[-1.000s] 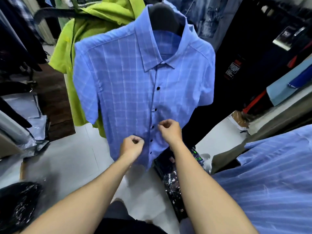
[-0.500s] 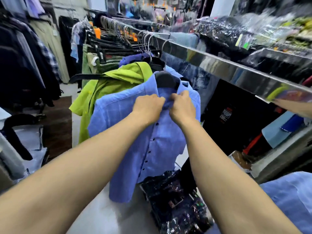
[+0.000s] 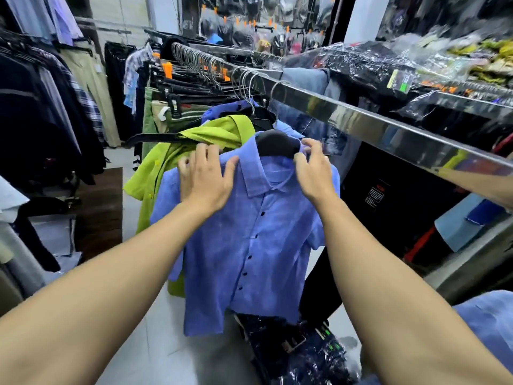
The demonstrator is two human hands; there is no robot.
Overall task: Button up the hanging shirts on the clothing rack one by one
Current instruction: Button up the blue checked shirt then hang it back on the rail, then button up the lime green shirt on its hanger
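Note:
A blue checked short-sleeved shirt (image 3: 258,245) hangs on a black hanger (image 3: 277,144) from the shiny steel rail (image 3: 361,120). Its front is closed by a row of dark buttons. My left hand (image 3: 206,176) lies flat with spread fingers on the shirt's left shoulder, beside the collar. My right hand (image 3: 312,168) pinches the collar's right side near the hanger. Directly behind hangs a lime-green shirt (image 3: 166,168) on its own hanger.
More garments crowd the rail behind, on wire hangers (image 3: 211,68). Packaged clothes in plastic lie on the shelf (image 3: 416,65) above the rail and on the floor (image 3: 299,351) below. Dark jackets (image 3: 41,107) hang at left. Another blue shirt (image 3: 488,329) shows at lower right.
My hands rose from the lower buttons to the collar, then parted: the left spread flat on the shoulder, the right went to the collar's right side. The view lifted to the rail.

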